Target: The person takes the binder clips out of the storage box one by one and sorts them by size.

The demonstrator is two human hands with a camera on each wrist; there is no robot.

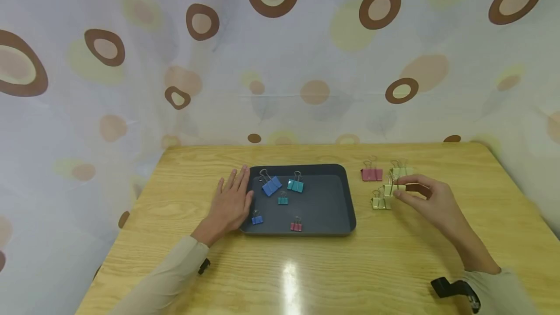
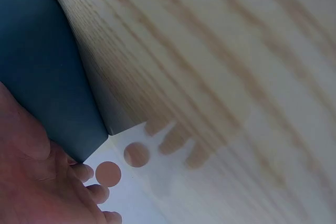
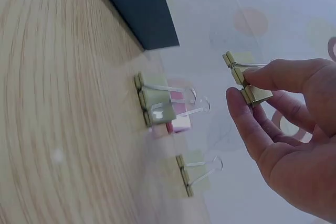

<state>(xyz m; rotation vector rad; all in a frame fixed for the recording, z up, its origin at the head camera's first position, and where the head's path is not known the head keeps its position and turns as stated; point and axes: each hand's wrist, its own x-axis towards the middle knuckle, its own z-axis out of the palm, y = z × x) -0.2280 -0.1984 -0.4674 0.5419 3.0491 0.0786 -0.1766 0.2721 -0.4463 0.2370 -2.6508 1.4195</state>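
My right hand [image 1: 430, 203] pinches a yellow binder clip [image 3: 239, 73] between thumb and fingers; in the right wrist view it is raised off the table. Near it stand a second yellow binder clip [image 1: 380, 203], a third yellow one [image 1: 401, 171] behind, and a large pink binder clip [image 1: 372, 174]. My left hand [image 1: 232, 203] lies with extended fingers along the left edge of a dark grey tray [image 1: 328, 203]. In the tray sit a large blue clip [image 1: 271, 186], a large teal clip [image 1: 295, 185], and small teal [image 1: 283, 201], blue [image 1: 257, 219] and pink [image 1: 296, 226] clips.
The light wooden table [image 1: 323, 276] carries the tray at its middle, with the loose clips to the tray's right. A pale curtain [image 1: 280, 52] with brown ring patterns hangs behind the table and on both sides.
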